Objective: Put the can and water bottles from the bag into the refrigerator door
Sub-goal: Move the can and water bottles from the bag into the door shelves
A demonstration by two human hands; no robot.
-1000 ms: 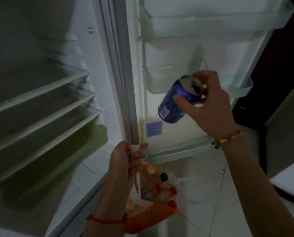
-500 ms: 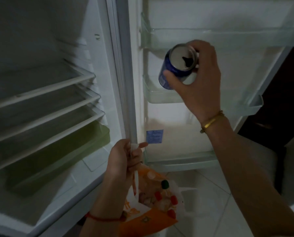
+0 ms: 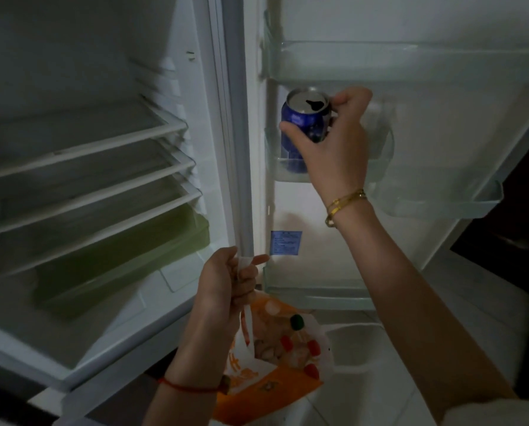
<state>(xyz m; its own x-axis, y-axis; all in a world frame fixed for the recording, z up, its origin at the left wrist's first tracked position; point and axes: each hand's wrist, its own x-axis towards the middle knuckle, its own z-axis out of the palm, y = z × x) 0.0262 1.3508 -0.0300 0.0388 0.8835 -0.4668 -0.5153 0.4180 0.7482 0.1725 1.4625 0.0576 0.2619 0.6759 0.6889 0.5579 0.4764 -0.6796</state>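
A blue can (image 3: 306, 124) with an opened silver top stands upright in the small middle bin (image 3: 377, 161) of the refrigerator door, its base behind the bin's clear wall. My right hand (image 3: 337, 142) grips the can around its upper half. Lower down, my left hand (image 3: 229, 278) holds the white handles of an orange and white plastic bag (image 3: 275, 379). Several red bottle caps and one green cap (image 3: 297, 321) show inside the bag.
The door has a long upper shelf (image 3: 410, 66), a bin at the right (image 3: 441, 201) and a bottom shelf (image 3: 312, 296). To the left, the open fridge body shows bare glass shelves (image 3: 87, 149) and a green drawer (image 3: 118, 256). Tiled floor lies below.
My right hand has carried the can from mid-air in front of the door up and then down into the small middle door bin, turning it upright. The bag hand stayed put.
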